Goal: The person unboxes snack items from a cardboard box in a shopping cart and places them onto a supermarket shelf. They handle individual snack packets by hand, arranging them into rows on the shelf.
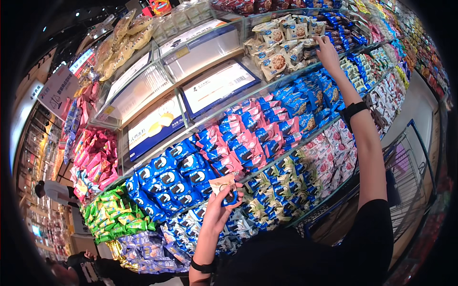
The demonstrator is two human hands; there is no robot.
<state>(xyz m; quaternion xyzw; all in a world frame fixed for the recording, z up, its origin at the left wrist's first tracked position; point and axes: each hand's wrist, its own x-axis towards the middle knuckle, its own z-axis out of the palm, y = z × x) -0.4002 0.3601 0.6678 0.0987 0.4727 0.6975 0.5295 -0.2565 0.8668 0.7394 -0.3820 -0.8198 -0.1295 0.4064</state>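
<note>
My left hand (221,205), low in the middle of the view, is closed around a small snack packet (222,183) with a peach-coloured top and a dark blue part. Behind it lie blue cookie packets (193,162) and pink-and-blue packets (247,143). Farther off at the upper right, my right hand (326,53) reaches over a bin of beige cookie packets (279,63). Its fingertips are at the right edge of that heap; whether they grip a packet cannot be told. Both wrists wear black bands.
Glass dividers (211,119) part the bins. Green packets (116,214) and purple packets (154,250) fill bins at lower left. A shopping cart (411,168) stands at the right. Two people, one in a light top (55,191) and one in dark clothes (86,268), are at the left.
</note>
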